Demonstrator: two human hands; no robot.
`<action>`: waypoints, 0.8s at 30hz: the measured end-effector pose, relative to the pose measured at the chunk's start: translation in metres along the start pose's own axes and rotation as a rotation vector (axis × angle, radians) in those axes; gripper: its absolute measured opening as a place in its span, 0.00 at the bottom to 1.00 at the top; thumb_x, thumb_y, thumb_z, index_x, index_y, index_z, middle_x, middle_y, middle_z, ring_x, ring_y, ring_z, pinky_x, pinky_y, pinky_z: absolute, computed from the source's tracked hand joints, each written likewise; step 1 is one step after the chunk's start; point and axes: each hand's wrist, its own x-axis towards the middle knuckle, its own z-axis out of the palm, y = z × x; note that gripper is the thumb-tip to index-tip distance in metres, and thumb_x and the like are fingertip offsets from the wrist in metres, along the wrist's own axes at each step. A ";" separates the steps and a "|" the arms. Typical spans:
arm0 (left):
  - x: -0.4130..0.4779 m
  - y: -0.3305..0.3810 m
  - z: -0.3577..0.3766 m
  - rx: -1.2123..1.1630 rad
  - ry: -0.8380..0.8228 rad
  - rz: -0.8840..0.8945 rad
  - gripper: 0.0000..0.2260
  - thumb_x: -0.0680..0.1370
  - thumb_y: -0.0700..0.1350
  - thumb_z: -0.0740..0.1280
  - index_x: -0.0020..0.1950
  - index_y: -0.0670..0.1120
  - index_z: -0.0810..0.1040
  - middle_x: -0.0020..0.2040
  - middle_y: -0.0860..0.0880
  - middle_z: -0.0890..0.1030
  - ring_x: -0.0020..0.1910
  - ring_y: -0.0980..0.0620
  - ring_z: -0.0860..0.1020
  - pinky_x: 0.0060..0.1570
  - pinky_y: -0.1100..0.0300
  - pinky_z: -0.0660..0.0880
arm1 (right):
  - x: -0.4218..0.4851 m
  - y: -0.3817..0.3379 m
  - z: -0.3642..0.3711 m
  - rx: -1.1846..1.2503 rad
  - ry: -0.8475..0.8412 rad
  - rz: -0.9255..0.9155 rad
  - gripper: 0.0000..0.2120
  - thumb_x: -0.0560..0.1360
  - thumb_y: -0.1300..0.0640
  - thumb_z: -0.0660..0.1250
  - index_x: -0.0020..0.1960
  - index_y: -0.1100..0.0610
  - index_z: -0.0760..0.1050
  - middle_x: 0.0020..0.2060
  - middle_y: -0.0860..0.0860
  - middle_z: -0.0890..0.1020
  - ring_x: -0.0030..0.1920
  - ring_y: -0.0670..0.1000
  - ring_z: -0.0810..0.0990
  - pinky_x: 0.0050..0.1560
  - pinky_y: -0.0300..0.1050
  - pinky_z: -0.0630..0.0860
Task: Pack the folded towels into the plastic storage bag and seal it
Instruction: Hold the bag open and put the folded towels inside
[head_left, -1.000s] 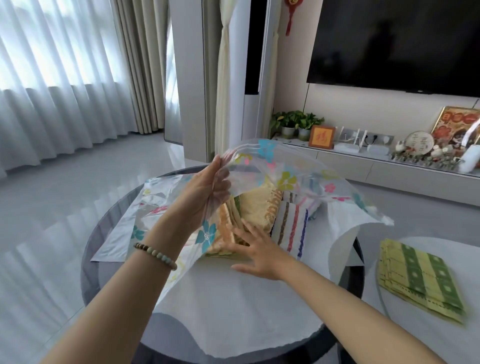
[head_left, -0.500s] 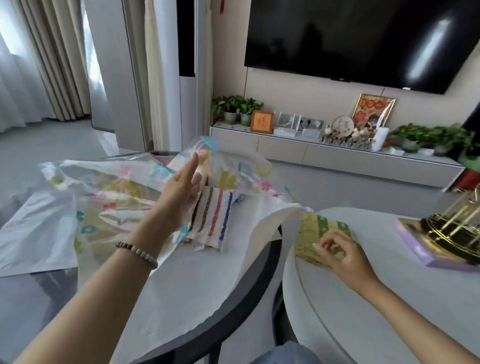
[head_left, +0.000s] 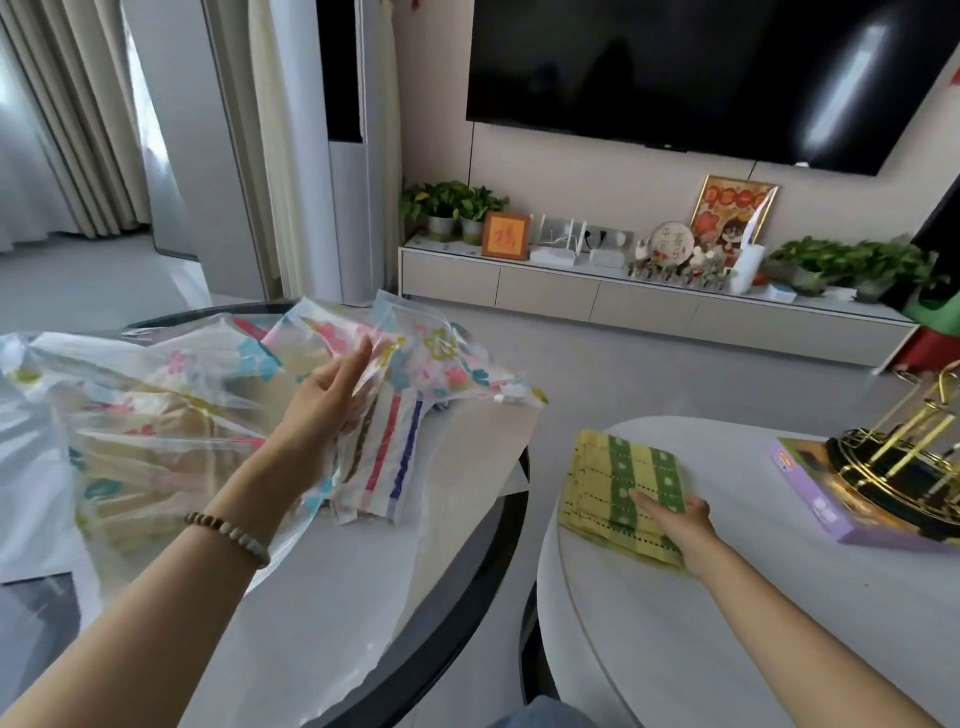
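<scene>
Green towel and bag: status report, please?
Left hand lifting storage bag mouth. Right hand on green towel, white table. Nothing in the way.

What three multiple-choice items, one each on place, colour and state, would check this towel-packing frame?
1. The green-and-yellow towel lies on:
A. the white round table
B. the floor
C. the TV cabinet

2. The wide stripes on the towel inside the plastic bag are:
A. black, white
B. brown, red, blue
C. green, orange

3. The bag's mouth is:
A. sealed
B. held open by the left hand
C. knotted

Answers: 1 A, the right hand grips it there; 2 B, stripes visible; 3 B, the flap is lifted.
</scene>
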 end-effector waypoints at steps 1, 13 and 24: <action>0.002 -0.003 -0.001 0.015 0.008 0.009 0.30 0.53 0.77 0.66 0.47 0.61 0.81 0.56 0.51 0.83 0.52 0.57 0.79 0.51 0.62 0.71 | 0.003 -0.001 0.005 -0.031 0.047 0.044 0.53 0.57 0.36 0.76 0.71 0.57 0.56 0.68 0.59 0.67 0.67 0.61 0.66 0.64 0.55 0.69; 0.015 -0.023 -0.004 0.059 -0.033 0.007 0.25 0.61 0.71 0.65 0.51 0.58 0.79 0.45 0.62 0.83 0.47 0.63 0.79 0.46 0.66 0.70 | 0.011 -0.003 0.011 0.280 0.085 0.120 0.26 0.68 0.55 0.75 0.60 0.68 0.73 0.53 0.64 0.80 0.48 0.60 0.79 0.47 0.47 0.74; -0.011 0.000 -0.013 -0.075 0.037 0.009 0.28 0.71 0.62 0.62 0.61 0.43 0.76 0.61 0.35 0.75 0.64 0.35 0.71 0.66 0.48 0.66 | -0.083 -0.069 -0.017 0.711 -0.378 -0.181 0.18 0.76 0.58 0.66 0.64 0.59 0.73 0.37 0.51 0.86 0.36 0.51 0.86 0.31 0.48 0.81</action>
